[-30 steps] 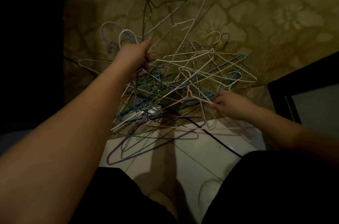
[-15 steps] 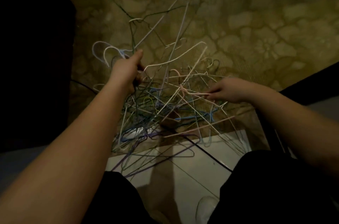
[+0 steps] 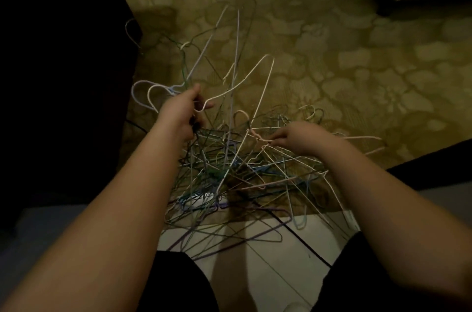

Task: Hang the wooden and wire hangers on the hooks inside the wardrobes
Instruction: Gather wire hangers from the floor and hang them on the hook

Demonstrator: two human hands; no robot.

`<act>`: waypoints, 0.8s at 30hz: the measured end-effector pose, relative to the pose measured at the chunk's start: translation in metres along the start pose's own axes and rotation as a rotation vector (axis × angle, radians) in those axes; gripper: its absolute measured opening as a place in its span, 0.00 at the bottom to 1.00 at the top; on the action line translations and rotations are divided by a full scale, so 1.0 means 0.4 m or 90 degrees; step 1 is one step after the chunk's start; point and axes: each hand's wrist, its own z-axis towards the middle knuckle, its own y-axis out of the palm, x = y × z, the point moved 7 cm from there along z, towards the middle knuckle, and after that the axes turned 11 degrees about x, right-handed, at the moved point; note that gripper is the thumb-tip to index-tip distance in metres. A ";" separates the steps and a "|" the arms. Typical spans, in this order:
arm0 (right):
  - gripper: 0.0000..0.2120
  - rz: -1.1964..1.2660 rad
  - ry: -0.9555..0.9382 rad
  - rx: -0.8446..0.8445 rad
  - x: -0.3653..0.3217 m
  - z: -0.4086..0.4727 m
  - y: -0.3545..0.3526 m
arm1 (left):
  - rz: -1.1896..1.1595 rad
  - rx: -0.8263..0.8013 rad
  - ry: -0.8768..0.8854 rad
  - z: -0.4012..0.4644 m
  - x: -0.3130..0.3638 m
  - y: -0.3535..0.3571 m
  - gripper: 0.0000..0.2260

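A tangled pile of coloured wire hangers [image 3: 229, 171] lies on the floor in front of me, white, green, blue, purple and pink ones caught in each other. My left hand [image 3: 182, 113] is shut on a bunch of wire hangers [image 3: 229, 63] by their necks, lifted above the pile, their hooks sticking out left and their frames rising away from me. My right hand [image 3: 297, 136] pinches the neck of a pink wire hanger [image 3: 258, 134] at the pile's right side. No wooden hanger or wardrobe hook shows.
A patterned olive carpet [image 3: 332, 56] covers the floor beyond the pile, white tiles [image 3: 268, 247] lie nearer me. A dark furniture side [image 3: 63, 56] stands at the left, another dark edge [image 3: 434, 160] at the right. A black cable [image 3: 301, 242] crosses the tiles.
My left hand has raised its bunch of hangers higher out of the pile. My right hand moved up from the pile's lower right and drew the pink hanger upward by its neck.
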 end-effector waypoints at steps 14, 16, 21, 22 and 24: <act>0.10 0.059 -0.018 0.021 -0.017 0.023 -0.050 | -0.119 0.038 -0.007 0.026 0.036 -0.080 0.10; 0.12 0.112 -0.016 0.068 -0.016 0.024 -0.077 | -0.121 0.024 -0.009 0.022 0.039 -0.077 0.12; 0.27 0.097 0.024 0.142 -0.014 0.028 -0.110 | -0.082 -0.028 0.011 0.009 0.032 -0.056 0.07; 0.30 0.084 0.030 0.160 -0.013 0.030 -0.114 | -0.074 -0.052 0.014 0.004 0.030 -0.048 0.08; 0.32 0.076 0.032 0.192 -0.008 0.028 -0.124 | -0.054 -0.105 0.026 -0.008 0.028 -0.031 0.08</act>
